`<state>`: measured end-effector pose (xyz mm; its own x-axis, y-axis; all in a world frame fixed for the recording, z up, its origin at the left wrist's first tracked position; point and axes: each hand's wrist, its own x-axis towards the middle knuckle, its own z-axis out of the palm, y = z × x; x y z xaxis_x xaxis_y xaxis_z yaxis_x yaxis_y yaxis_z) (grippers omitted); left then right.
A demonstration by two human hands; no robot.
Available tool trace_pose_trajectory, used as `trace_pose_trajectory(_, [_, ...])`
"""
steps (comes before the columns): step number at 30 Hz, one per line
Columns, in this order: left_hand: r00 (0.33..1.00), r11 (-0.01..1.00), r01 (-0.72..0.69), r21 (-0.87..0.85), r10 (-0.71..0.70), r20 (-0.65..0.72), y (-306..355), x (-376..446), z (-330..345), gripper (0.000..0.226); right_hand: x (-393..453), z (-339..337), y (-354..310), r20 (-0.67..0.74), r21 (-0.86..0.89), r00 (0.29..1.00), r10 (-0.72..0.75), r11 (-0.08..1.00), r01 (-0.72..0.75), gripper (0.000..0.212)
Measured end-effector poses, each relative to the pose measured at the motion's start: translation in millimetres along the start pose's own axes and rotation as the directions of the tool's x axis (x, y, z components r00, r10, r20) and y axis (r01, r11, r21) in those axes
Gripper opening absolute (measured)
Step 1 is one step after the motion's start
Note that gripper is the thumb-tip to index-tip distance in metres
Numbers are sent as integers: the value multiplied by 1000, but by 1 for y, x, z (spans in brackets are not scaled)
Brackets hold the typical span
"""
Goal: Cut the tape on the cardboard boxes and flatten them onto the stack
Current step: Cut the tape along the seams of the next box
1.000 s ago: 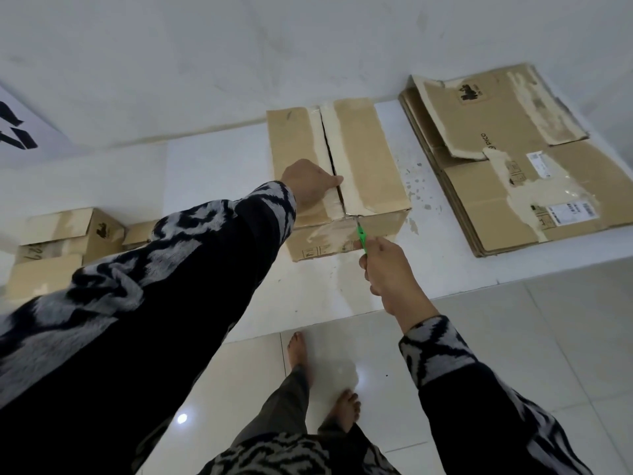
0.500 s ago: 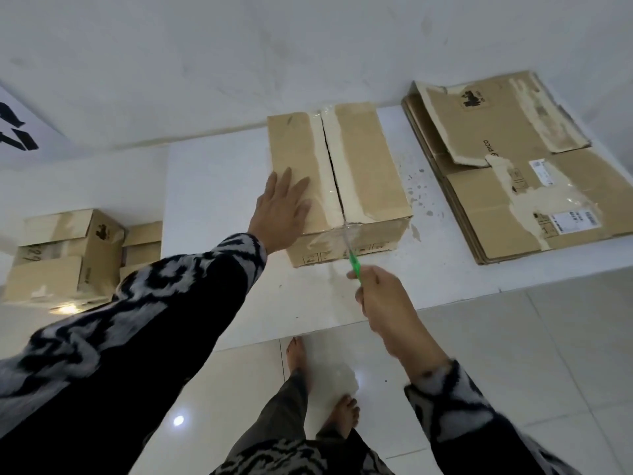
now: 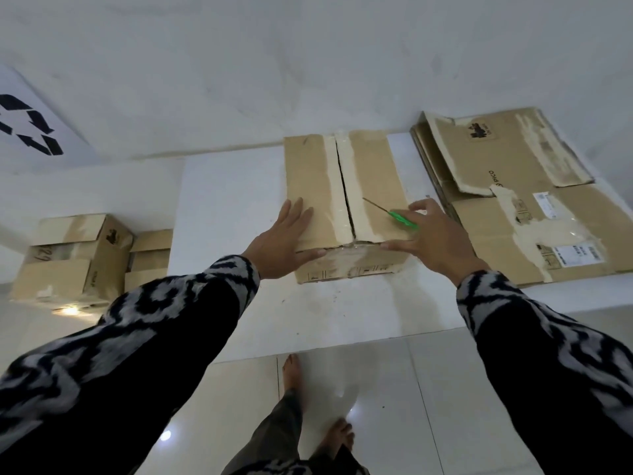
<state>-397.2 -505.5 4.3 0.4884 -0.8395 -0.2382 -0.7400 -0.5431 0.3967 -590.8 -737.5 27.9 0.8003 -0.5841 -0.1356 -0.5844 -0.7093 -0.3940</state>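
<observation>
The cardboard box [image 3: 346, 207] sits at centre frame on the white table [image 3: 233, 200], its top seam already split along a dark slit between 2 strips of pale tape. The left hand [image 3: 284, 240] lies flat on the left flap, fingers straight, thumb along the near edge, gripping nothing. The right hand [image 3: 433, 234] rests at the box's near right corner with thumb reaching along the near top edge; it holds a green-handled tool [image 3: 394, 216], thin metal shaft pointing up-left over the right flap, though exactly which fingers pinch it I cannot tell. The stack of flattened cardboard [image 3: 520, 200] lies at right, just beside the box. Judged from this, the top cut is finished and opening comes next: part both flaps, then collapse the box toward the stack, keeping the tool's tip clear of the left hand. More unopened boxes [image 3: 75, 255] wait at left.
</observation>
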Motion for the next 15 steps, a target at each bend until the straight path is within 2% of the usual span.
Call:
trace_pose_trajectory(3, [1000,1000,0,4,0,-7,-1,-2,1,91,-5,5,3,-20,81,1000,-9,997,11,84])
trace_pose_trajectory(9, [1000,1000,9,16,-9,-14,2,-4,2,91,-9,26,11,-117,400,993,18,916,30,74])
trace_pose_trajectory(12, [1000,999,29,18,-29,-4,5,-5,2,91,-17,43,29,-226,575,946,232,816,-63,60])
trace_pose_trajectory(15, [999,998,50,41,-50,1,8,-4,4,90,-20,69,47,-227,606,868,441,762,-228,88])
